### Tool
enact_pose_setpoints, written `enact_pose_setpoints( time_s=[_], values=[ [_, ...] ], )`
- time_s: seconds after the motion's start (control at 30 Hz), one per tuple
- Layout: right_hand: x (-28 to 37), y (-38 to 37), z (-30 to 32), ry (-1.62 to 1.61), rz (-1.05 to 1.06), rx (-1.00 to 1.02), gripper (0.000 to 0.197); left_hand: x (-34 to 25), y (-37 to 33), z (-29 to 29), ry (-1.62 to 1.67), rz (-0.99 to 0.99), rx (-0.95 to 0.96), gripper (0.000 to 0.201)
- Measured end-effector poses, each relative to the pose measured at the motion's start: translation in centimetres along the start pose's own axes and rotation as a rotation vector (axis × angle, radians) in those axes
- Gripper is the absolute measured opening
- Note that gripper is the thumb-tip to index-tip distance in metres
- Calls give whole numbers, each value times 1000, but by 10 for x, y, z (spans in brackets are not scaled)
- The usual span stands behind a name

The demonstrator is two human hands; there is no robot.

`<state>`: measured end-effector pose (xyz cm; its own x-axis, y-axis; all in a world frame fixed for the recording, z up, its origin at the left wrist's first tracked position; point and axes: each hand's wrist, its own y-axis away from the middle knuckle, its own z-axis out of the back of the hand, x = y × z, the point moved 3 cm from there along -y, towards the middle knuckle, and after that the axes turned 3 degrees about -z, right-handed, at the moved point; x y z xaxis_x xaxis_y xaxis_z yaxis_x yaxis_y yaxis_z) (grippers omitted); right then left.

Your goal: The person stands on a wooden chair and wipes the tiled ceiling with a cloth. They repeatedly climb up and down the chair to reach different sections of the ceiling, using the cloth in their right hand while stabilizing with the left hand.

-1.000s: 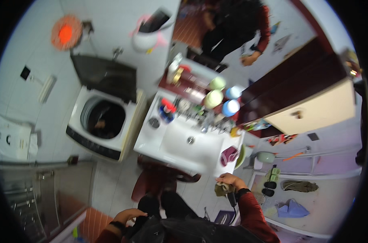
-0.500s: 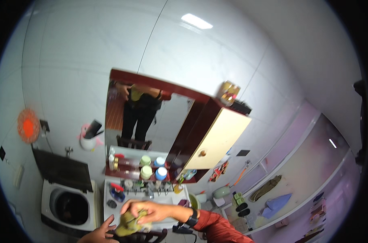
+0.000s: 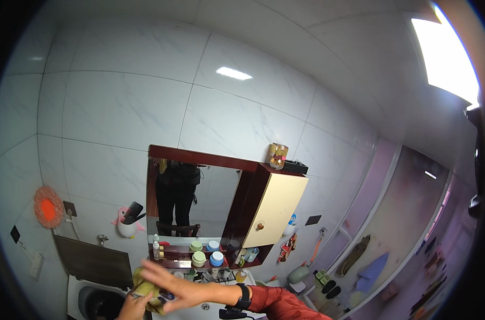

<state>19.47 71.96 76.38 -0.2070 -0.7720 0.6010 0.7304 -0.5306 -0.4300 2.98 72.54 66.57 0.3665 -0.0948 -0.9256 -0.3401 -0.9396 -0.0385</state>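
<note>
A yellow-green cloth (image 3: 144,288) hangs bunched between my hands at the lower left, in front of the sink counter and washing machine. My left hand (image 3: 134,308) comes up from the bottom edge and pinches it, thumb on the near side. Stretched across it from the right is my right hand (image 3: 182,291), with fingers extended and thumb apart, over or touching the fabric. Part of the cloth is hidden behind the right hand. A black band (image 3: 244,296) circles my right wrist, below a rust-red sleeve (image 3: 274,301).
A top-loading washing machine (image 3: 74,298) stands at left, its dark lid (image 3: 93,260) raised. Jars (image 3: 198,260) line the shelf below a mirror (image 3: 210,194) beside a cream-doored cabinet (image 3: 277,208). A pink-and-white holder (image 3: 127,228) carries a comb. Slippers (image 3: 327,285) and clothes (image 3: 371,273) are at right.
The view has tilted upward, so the mirror and counter sit lower. The cloth has gone from my right hand's grip to my left hand's; my right fingers have straightened.
</note>
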Motion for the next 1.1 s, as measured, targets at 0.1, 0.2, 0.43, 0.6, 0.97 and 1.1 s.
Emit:
enact_pose_setpoints(
  time_s=[0.1,0.2,0.43,0.6,0.97,1.1],
  values=[
    [5,-9,-20,440,38,81,81,-5,2,-5,36,66,244,30],
    [4,-15,-6,392,41,29,80,-12,0,-15,170,92,347,58],
    [34,3,83,-51,-61,250,84,-45,4,-79,156,-16,657,56],
    [123,27,207,607,93,-408,82,-49,6,-76,213,-92,651,65],
    [379,-34,411,1754,1137,-1309,62,14,54,39,-1,10,-61,38],
    [420,-65,443,2103,1007,-1490,59,38,85,70,2,59,-269,36]
  ],
)
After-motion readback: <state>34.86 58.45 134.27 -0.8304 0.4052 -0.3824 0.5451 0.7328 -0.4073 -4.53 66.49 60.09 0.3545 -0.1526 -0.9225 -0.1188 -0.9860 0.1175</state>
